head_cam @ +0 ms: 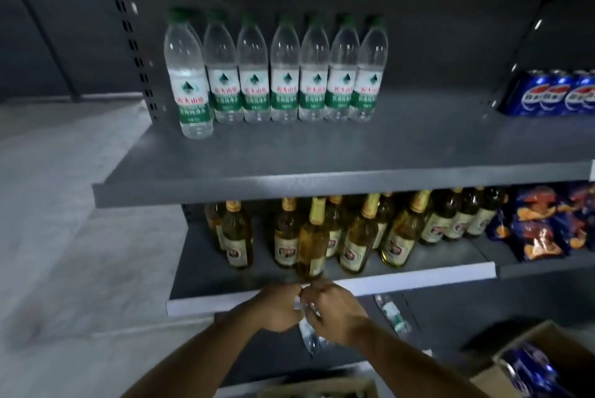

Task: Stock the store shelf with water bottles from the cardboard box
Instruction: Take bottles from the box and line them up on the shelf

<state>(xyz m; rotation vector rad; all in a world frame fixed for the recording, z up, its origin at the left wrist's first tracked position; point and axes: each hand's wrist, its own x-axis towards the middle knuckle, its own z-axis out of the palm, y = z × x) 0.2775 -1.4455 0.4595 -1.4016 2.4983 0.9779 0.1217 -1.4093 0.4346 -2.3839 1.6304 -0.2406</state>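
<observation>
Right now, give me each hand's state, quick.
Left hand: gripping a water bottle.
Right hand: gripping the same water bottle.

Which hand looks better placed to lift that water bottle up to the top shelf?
Probably the right hand: it wraps the water bottle from above, below the free space right of the bottle row. The left hand only pinches its top.

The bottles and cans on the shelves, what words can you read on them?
"农夫山泉": red characters on the water bottles lined up on the top shelf.
Smaller print on their green bands: too blurred to read.
Blue cans: round red, white and blue logo, words unreadable.
Yellow glass bottles: labels too blurred.
Snack bags: no readable text.
</observation>
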